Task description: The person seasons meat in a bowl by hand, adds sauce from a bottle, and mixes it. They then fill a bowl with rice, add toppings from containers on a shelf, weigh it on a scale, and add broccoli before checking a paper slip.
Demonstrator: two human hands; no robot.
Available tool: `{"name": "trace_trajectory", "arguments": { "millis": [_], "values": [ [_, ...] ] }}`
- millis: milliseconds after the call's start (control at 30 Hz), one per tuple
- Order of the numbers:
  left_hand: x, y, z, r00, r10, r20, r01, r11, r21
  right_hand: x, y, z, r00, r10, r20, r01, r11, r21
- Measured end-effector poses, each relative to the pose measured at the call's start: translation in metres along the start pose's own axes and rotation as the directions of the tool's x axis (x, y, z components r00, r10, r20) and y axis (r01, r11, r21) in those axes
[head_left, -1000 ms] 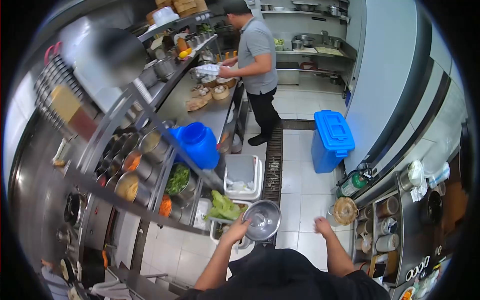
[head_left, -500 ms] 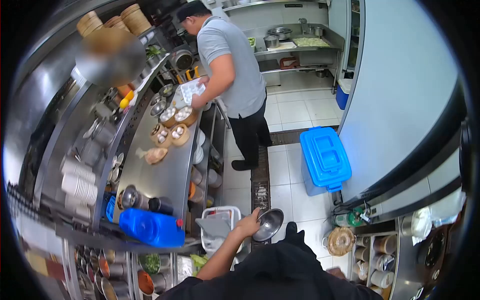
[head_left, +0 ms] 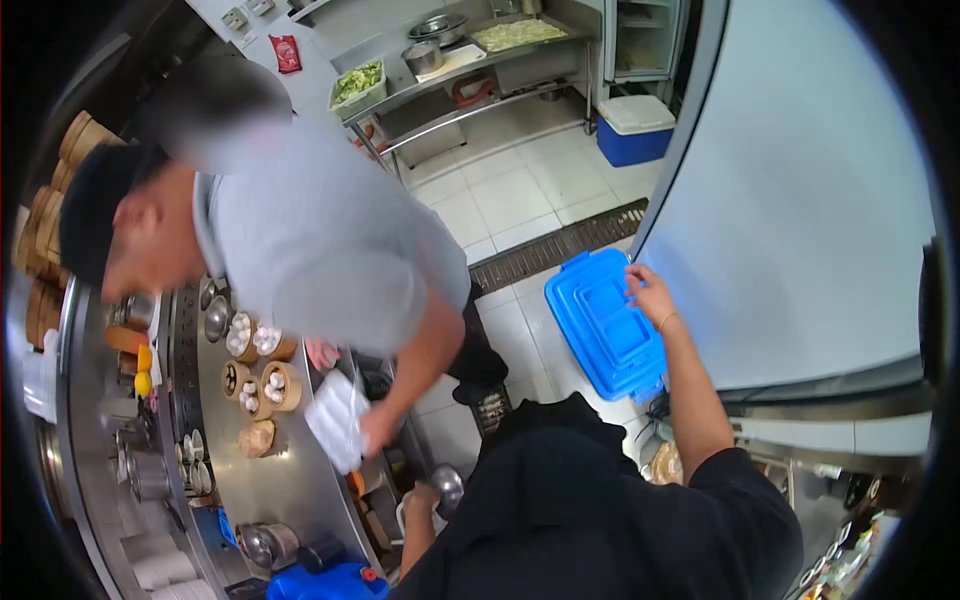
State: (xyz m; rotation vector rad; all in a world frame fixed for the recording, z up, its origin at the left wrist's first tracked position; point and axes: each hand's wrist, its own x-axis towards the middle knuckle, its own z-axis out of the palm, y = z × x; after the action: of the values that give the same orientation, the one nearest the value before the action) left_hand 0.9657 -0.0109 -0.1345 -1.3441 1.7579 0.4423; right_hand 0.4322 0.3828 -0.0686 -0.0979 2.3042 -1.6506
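Low in the view, my left hand point(head_left: 420, 498) grips a shiny metal bowl point(head_left: 447, 490) at its rim, down beside the steel counter. My right hand point(head_left: 650, 296) reaches forward over the blue lidded bin point(head_left: 608, 325), holding nothing, its fingers loosely bent and apart. In this view it overlaps the bin's far right edge, close to the large pale door panel point(head_left: 800, 220).
Close on my left, a co-worker point(head_left: 320, 220) in a grey shirt leans over the steel counter point(head_left: 300, 480), holding a white tray point(head_left: 338, 420). Bamboo steamers point(head_left: 282, 385) with white buns stand there. A blue-and-white cooler point(head_left: 635, 130) sits beyond the bin.
My right hand has come into view and stretched out over the bin. The co-worker has come nearer with the white tray. My left hand and the bowl now appear lower and farther left.
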Motion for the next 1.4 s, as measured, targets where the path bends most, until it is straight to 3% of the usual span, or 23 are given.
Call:
{"name": "trace_trajectory", "arguments": {
  "millis": [33, 133, 167, 233, 300, 333, 400, 467, 567, 600, 667, 800, 900, 1033, 1067, 1133, 1267, 1333, 1400],
  "values": [
    [0.003, -0.003, 0.006, 0.999, -0.017, 0.04, 0.019, 0.998, -0.058, 0.023, -0.006, 0.012, 0.999, 0.026, -0.025, -0.024, 0.996, 0.089],
    [-0.018, -0.016, 0.037, 0.987, -0.069, 0.147, 0.101, 0.969, -0.224, 0.062, -0.01, 0.087, 0.98, 0.09, 0.176, -0.09, 0.996, -0.007],
    [-0.024, -0.011, 0.044, 0.982, -0.082, 0.172, 0.127, 0.954, -0.273, 0.087, 0.009, 0.121, 0.961, 0.047, 0.274, -0.044, 0.999, -0.018],
    [-0.039, 0.002, 0.058, 0.974, -0.098, 0.205, 0.169, 0.916, -0.365, 0.115, 0.005, 0.176, 0.856, 0.188, 0.481, -0.131, 0.98, -0.15],
    [-0.05, 0.023, 0.066, 0.971, -0.115, 0.21, 0.201, 0.87, -0.451, 0.142, 0.005, 0.234, 0.777, 0.231, 0.585, -0.079, 0.958, -0.274],
    [-0.052, 0.036, 0.061, 0.973, -0.127, 0.195, 0.208, 0.847, -0.488, 0.147, 0.007, 0.254, 0.789, 0.013, 0.615, 0.208, 0.936, -0.286],
    [-0.043, 0.058, 0.042, 0.976, -0.158, 0.147, 0.213, 0.81, -0.547, 0.161, -0.001, 0.289, 0.628, -0.43, 0.649, 0.704, 0.67, -0.237],
    [-0.031, 0.08, 0.006, 0.979, -0.185, 0.087, 0.201, 0.792, -0.577, 0.175, -0.031, 0.306, 0.605, -0.195, 0.772, 0.653, 0.676, -0.341],
    [-0.001, 0.098, -0.058, 0.973, -0.228, -0.037, 0.162, 0.787, -0.596, 0.219, -0.039, 0.333, 0.63, 0.069, 0.773, 0.577, 0.624, -0.526],
    [0.013, 0.102, -0.096, 0.965, -0.247, -0.093, 0.144, 0.786, -0.601, 0.23, -0.041, 0.334, 0.623, 0.072, 0.779, 0.625, 0.552, -0.551],
    [0.033, 0.103, -0.159, 0.942, -0.288, -0.171, 0.13, 0.784, -0.607, 0.247, -0.038, 0.338, 0.688, 0.149, 0.711, 0.547, 0.537, -0.642],
    [0.052, 0.107, -0.293, 0.893, -0.359, -0.273, 0.112, 0.763, -0.637, 0.268, -0.049, 0.326, 0.64, 0.146, 0.754, 0.596, 0.525, -0.608],
    [0.093, 0.101, -0.361, 0.852, -0.415, -0.319, 0.128, 0.756, -0.642, 0.29, -0.071, 0.309, 0.647, 0.168, 0.744, 0.531, 0.601, -0.597],
    [0.126, 0.104, -0.44, 0.803, -0.481, -0.352, 0.157, 0.741, -0.653, 0.345, -0.076, 0.281, 0.774, 0.263, 0.576, 0.312, 0.634, -0.708],
    [0.133, 0.107, -0.454, 0.793, -0.496, -0.354, 0.166, 0.735, -0.657, 0.364, -0.069, 0.272, 0.815, 0.275, 0.51, 0.215, 0.674, -0.707],
    [0.141, 0.109, -0.48, 0.756, -0.55, -0.356, 0.211, 0.719, -0.662, 0.405, -0.052, 0.255, 0.874, 0.147, 0.464, 0.28, 0.628, -0.726],
    [0.149, 0.136, -0.489, 0.659, -0.664, -0.353, 0.314, 0.669, -0.673, 0.513, -0.013, 0.232, 0.91, 0.214, 0.354, 0.17, 0.586, -0.792],
    [0.15, 0.175, -0.465, 0.645, -0.689, -0.329, 0.342, 0.646, -0.683, 0.581, 0.007, 0.235, 0.93, 0.062, 0.363, 0.27, 0.555, -0.787],
    [0.154, 0.234, -0.435, 0.704, -0.661, -0.259, 0.357, 0.645, -0.676, 0.67, 0.025, 0.246, 0.854, 0.19, 0.485, 0.314, 0.554, -0.771]
  ]
}}
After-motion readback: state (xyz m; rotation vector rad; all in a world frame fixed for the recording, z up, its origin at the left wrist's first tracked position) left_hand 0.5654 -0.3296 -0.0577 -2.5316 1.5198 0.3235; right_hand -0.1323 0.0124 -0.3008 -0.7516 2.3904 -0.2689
